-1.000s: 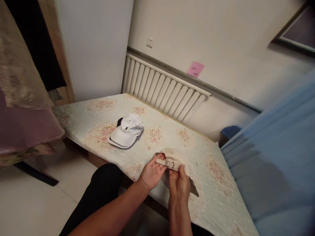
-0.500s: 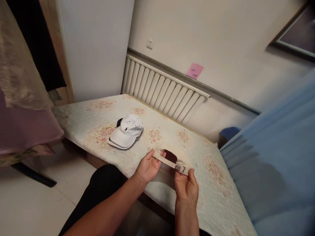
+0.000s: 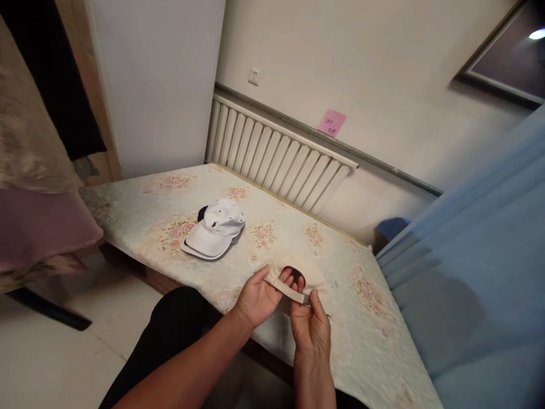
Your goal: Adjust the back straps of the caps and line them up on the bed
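Observation:
A beige cap (image 3: 313, 275) lies on the flowered mattress (image 3: 140, 216) with its back opening toward me. My left hand (image 3: 259, 295) pinches the left end of the cap's back strap (image 3: 286, 288). My right hand (image 3: 313, 326) pinches the strap's right end, where a small metal buckle sits. The strap is stretched between both hands. Farther left on the mattress rests a white cap (image 3: 215, 230) stacked on a dark one.
A white radiator (image 3: 276, 159) runs along the wall behind the mattress, with a pink note (image 3: 331, 122) above it. Blue fabric (image 3: 477, 272) fills the right side. Pink and beige bedding (image 3: 38, 216) sits at the left. My dark-clad knee (image 3: 170, 335) is below the mattress edge.
My hands pulled the strap out wide, then came closer together again. The cap's dark back opening now shows less than half a second ago.

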Demonstrator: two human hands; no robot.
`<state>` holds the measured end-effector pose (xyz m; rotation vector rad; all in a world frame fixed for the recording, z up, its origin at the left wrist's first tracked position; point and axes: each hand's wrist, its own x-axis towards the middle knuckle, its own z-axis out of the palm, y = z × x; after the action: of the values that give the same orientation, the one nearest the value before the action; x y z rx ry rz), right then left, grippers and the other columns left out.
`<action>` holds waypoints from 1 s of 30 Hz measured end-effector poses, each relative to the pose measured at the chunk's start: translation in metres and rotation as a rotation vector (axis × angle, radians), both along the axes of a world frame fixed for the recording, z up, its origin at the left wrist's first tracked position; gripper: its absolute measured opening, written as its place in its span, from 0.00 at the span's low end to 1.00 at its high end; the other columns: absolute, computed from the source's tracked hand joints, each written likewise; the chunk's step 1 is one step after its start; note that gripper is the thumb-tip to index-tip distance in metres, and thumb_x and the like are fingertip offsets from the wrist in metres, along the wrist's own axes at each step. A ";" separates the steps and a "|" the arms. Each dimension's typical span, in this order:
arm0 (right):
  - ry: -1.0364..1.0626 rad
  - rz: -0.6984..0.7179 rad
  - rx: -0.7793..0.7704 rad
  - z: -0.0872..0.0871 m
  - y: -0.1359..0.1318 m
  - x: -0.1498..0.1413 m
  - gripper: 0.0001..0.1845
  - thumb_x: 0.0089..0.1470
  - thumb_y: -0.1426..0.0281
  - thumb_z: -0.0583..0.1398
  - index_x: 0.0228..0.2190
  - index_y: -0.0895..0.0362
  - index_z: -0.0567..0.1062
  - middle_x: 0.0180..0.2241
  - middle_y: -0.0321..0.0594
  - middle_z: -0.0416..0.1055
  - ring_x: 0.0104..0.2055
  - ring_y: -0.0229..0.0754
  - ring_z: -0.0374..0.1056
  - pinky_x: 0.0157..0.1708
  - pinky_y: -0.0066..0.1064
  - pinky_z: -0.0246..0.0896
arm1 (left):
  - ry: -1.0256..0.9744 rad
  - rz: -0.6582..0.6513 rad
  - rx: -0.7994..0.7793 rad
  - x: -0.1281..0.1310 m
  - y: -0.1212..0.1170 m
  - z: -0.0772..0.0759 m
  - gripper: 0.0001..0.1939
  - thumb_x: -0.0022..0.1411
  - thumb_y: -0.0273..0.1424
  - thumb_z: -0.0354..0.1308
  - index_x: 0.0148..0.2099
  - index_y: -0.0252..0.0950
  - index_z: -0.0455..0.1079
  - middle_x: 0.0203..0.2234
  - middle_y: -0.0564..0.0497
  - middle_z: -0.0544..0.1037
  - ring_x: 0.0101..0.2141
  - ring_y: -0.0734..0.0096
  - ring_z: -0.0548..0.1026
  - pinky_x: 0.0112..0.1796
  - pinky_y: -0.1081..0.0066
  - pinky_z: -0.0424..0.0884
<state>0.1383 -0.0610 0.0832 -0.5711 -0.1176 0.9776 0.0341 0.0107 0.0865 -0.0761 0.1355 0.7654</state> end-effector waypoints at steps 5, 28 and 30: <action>-0.003 -0.010 0.026 -0.002 -0.002 0.003 0.18 0.50 0.79 0.60 0.45 0.59 0.71 0.44 0.43 0.75 0.50 0.41 0.69 0.54 0.39 0.62 | 0.081 -0.046 -0.063 0.007 0.002 0.010 0.04 0.63 0.26 0.51 0.38 0.30 0.65 0.37 0.39 0.75 0.41 0.61 0.77 0.43 0.65 0.75; -0.044 0.017 -0.003 -0.002 -0.006 -0.001 0.14 0.51 0.77 0.58 0.42 0.61 0.71 0.45 0.46 0.74 0.53 0.41 0.66 0.57 0.41 0.57 | 0.130 -0.027 -0.026 0.007 -0.004 0.006 0.04 0.63 0.22 0.50 0.41 0.29 0.63 0.40 0.36 0.74 0.44 0.59 0.76 0.46 0.65 0.74; -0.040 0.022 -0.007 -0.002 -0.005 -0.001 0.13 0.52 0.76 0.58 0.42 0.61 0.71 0.45 0.47 0.74 0.53 0.41 0.66 0.57 0.41 0.58 | 0.133 -0.022 -0.024 0.007 -0.003 0.005 0.03 0.63 0.22 0.50 0.40 0.29 0.63 0.40 0.36 0.74 0.44 0.60 0.76 0.46 0.65 0.74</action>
<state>0.1375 -0.0659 0.0809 -0.5972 -0.1565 0.9888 0.0410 0.0072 0.0913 -0.0459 0.2718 0.7464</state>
